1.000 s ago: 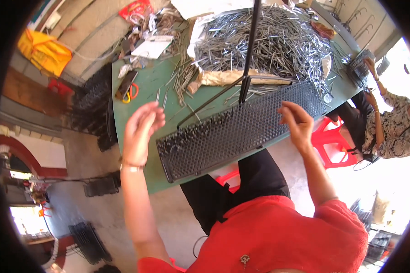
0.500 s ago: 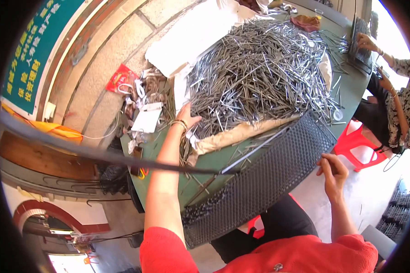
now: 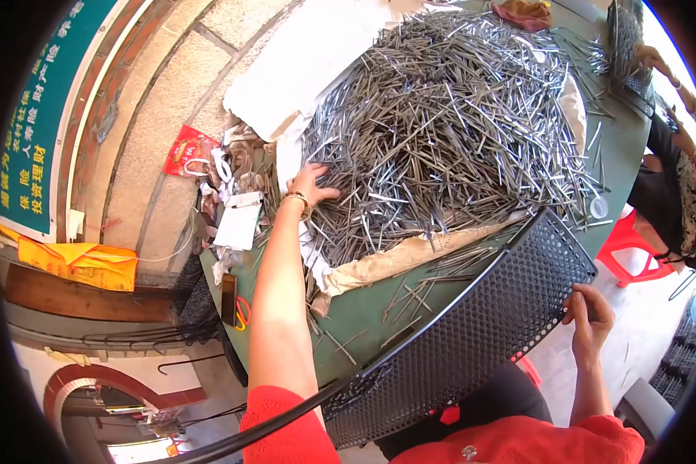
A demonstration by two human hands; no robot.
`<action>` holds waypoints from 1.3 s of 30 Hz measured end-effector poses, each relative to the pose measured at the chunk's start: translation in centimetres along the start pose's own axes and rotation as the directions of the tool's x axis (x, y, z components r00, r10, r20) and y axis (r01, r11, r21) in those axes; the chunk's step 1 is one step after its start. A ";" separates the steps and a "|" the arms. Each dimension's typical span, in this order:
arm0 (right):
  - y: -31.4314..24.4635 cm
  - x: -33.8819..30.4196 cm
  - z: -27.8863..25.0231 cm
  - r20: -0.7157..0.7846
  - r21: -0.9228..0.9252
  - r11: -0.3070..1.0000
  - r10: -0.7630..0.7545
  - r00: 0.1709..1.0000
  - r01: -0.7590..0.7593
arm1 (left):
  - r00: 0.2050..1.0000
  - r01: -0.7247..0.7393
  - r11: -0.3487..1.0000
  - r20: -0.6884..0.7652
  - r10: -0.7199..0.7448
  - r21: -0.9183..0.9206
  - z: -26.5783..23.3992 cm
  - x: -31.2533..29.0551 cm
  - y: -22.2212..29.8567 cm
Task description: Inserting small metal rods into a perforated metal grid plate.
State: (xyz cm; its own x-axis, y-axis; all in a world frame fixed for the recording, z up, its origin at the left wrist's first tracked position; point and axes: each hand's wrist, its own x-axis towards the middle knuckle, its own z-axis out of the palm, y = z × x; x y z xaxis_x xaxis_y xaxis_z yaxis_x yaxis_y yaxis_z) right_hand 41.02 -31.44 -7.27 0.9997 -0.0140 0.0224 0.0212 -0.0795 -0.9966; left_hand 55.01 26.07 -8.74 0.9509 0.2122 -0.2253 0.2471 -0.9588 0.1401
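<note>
My left hand (image 3: 311,184) reaches forward to the left edge of a big heap of thin metal rods (image 3: 441,131). Its fingers and thumb are spread on the rods, and a beaded bracelet circles the wrist. In front of me a black perforated mesh panel (image 3: 472,325) slants from the table edge over my lap, with small rods lying in its lower left part. My right hand (image 3: 590,317) is at the panel's right end, fingers curled against its edge. A long black bar (image 3: 410,340) curves along the panel's far side and runs past my left arm.
Brown paper (image 3: 417,251) lies under the heap on the green table (image 3: 363,309). A phone (image 3: 229,300), orange-handled scissors (image 3: 243,313) and a white pad (image 3: 240,224) sit left. Across the right corner another person's hand (image 3: 653,60) works at a black mesh basket (image 3: 625,54). A red stool (image 3: 634,251) stands right.
The black bar, blurred and raised across my left arm before, has swung down along the panel's far side. My view has shifted; both hands keep much the same places on the heap and panel.
</note>
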 end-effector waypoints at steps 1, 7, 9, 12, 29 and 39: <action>0.1 0.0 0.0 -0.005 -0.012 1.000 -0.013 1.000 0.013 | 1.000 -0.006 0.962 0.017 0.011 -0.273 0.1 0.5 -0.4; 0.2 -0.1 0.1 0.007 -0.034 0.999 0.017 1.000 -0.017 | 0.998 -0.070 0.992 -0.006 0.069 -0.103 0.5 2.5 2.4; 0.5 -0.4 -0.2 -0.017 -0.068 0.998 0.014 1.000 -0.016 | 0.997 -0.062 0.986 0.045 0.070 -0.158 -0.4 2.4 6.2; 0.3 -0.5 0.0 -0.001 -0.084 0.996 -0.013 1.000 0.013 | 0.994 -0.013 0.951 0.103 0.047 -0.308 -0.4 2.1 4.5; 0.6 -0.7 0.3 -0.021 -0.199 0.978 -0.074 0.997 0.069 | 0.992 -0.017 0.984 -0.127 -0.006 -0.180 2.3 3.1 5.1; 0.1 -0.7 1.2 -0.038 -0.234 0.967 -0.110 0.993 0.098 | 0.974 0.225 0.973 -0.006 -0.226 -0.053 1.5 3.7 4.9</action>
State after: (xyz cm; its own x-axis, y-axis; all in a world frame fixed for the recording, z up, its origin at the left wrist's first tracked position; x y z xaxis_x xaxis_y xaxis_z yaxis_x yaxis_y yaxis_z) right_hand 40.39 -30.30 -7.48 0.9900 -0.0430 0.1344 0.1146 -0.3112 -0.9434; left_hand 59.52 21.84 -10.31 0.8716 0.4242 -0.2458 0.4644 -0.8751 0.1365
